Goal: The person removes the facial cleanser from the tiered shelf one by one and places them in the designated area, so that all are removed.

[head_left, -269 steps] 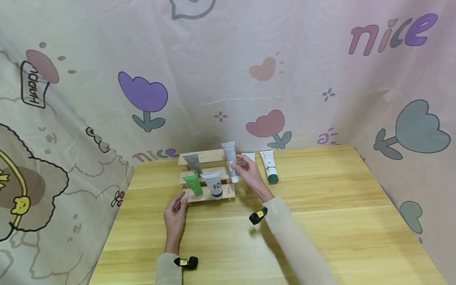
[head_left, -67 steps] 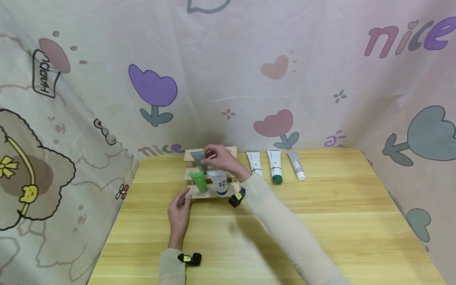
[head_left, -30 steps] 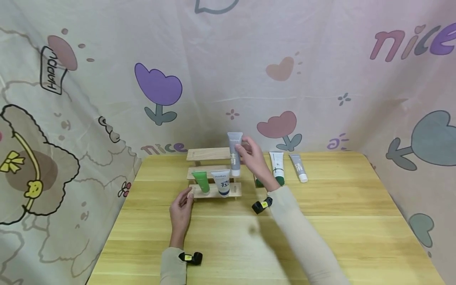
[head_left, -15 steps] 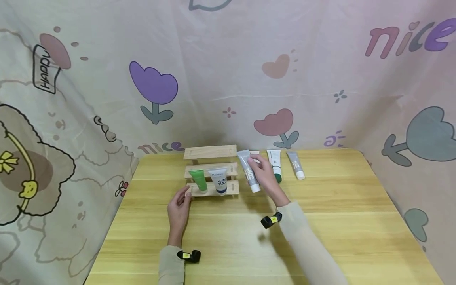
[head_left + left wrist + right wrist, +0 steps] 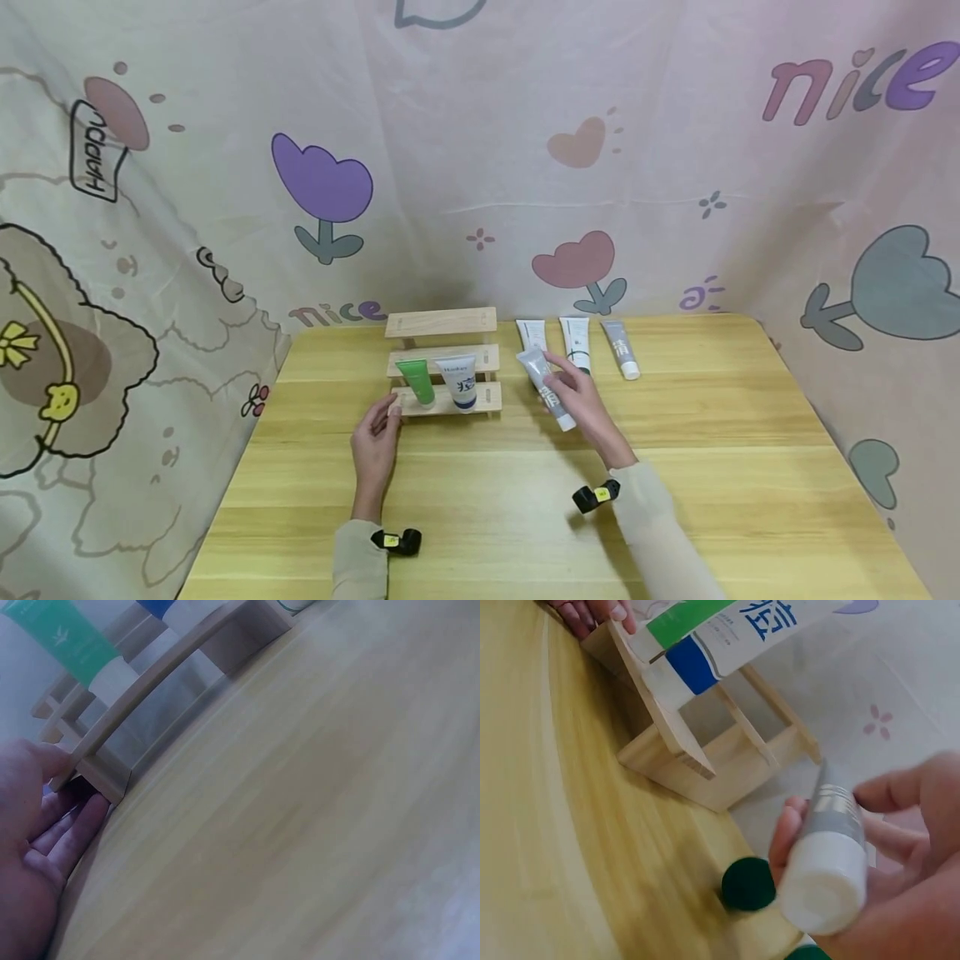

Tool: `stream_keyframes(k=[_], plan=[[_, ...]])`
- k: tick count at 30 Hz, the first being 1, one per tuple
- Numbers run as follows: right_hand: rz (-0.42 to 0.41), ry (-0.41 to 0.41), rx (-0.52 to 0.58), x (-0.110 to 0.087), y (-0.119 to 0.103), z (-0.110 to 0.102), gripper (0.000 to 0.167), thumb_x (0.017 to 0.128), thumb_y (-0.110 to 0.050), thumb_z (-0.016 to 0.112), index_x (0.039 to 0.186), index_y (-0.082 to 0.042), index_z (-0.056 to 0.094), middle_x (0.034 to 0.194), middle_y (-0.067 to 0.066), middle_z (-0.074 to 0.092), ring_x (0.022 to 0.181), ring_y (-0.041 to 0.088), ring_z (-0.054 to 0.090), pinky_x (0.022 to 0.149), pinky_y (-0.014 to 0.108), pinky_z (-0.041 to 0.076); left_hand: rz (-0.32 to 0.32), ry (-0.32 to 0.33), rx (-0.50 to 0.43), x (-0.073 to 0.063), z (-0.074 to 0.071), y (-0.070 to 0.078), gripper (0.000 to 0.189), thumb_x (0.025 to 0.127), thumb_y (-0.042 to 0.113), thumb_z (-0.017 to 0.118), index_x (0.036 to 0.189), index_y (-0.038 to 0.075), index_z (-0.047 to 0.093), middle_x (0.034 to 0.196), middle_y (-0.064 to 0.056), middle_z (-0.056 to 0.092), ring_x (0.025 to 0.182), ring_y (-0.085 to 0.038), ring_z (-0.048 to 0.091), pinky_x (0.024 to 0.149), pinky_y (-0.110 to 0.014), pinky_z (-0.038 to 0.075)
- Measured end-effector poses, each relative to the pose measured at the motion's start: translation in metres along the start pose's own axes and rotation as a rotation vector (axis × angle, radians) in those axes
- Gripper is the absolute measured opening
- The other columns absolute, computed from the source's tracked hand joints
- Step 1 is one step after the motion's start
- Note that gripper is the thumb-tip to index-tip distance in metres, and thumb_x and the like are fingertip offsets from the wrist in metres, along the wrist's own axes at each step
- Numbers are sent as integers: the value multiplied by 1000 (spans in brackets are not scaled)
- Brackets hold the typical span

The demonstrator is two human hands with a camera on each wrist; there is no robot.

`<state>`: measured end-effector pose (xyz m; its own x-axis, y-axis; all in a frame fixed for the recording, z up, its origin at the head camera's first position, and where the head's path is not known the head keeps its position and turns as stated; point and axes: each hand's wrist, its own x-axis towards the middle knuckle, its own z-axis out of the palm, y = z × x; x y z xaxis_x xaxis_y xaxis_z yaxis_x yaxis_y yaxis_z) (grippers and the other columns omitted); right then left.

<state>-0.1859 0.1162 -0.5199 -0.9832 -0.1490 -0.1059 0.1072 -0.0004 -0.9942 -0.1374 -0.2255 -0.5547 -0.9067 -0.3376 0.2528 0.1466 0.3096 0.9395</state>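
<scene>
In the head view, a three-step wooden display rack (image 5: 442,322) stands at the back of the table. My left hand (image 5: 373,448) holds the left end of its lowest step, thumb on top and fingers underneath in the left wrist view. That step bears a green tube (image 5: 417,382) and a white tube with a blue cap (image 5: 459,379), both standing on their caps. Right of the rack, my right hand (image 5: 591,410) pinches a grey tube (image 5: 554,403) between thumb and fingers. It is tilted, its white cap (image 5: 825,883) towards me.
Behind the right hand lie two white tubes, one on the left (image 5: 532,333) and one beside it (image 5: 576,337), then a grey tube (image 5: 619,348) further right. Dark green caps (image 5: 748,883) show in the right wrist view. A printed cloth (image 5: 450,125) hangs behind the table.
My right hand has taken the grey tube off the rack's middle step and carried it right and down, before the lying tubes. Earlier, another grey tube was moved to the lying row. The left hand stays.
</scene>
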Motion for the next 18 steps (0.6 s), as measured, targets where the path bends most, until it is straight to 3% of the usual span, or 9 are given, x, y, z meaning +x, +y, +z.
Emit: stream_keyframes(k=[5, 9, 14, 18], plan=[[-8, -84, 3, -12, 9, -10, 72, 97, 6, 51, 163, -12, 27, 135, 34, 52, 108, 53, 60, 88, 53, 58, 1, 6, -10, 0, 1, 0, 27, 100, 4, 66, 125, -4, 70, 120, -20, 72, 100, -29, 71, 78, -15, 57], [-40, -110, 37, -21, 18, -14, 72, 98, 6, 53, 163, -12, 27, 142, 37, 49, 114, 54, 60, 88, 50, 58, -8, 3, -14, 0, 1, 0, 27, 100, 5, 66, 126, -5, 70, 121, -21, 71, 98, -24, 71, 78, -14, 57], [-82, -131, 210, -29, 32, -15, 73, 101, 8, 53, 164, -13, 22, 148, 36, 44, 117, 59, 56, 88, 62, 57, -12, -7, -15, 1, 0, -1, 28, 101, 6, 66, 126, -5, 69, 123, -22, 70, 98, -16, 71, 79, -15, 57], [-84, -106, 288, -35, 40, -14, 74, 101, 6, 55, 164, -16, 22, 147, 36, 45, 114, 59, 58, 87, 63, 56, -12, -12, -18, 2, 0, -1, 28, 101, 5, 66, 126, -6, 69, 122, -22, 71, 97, -19, 72, 78, -16, 58]])
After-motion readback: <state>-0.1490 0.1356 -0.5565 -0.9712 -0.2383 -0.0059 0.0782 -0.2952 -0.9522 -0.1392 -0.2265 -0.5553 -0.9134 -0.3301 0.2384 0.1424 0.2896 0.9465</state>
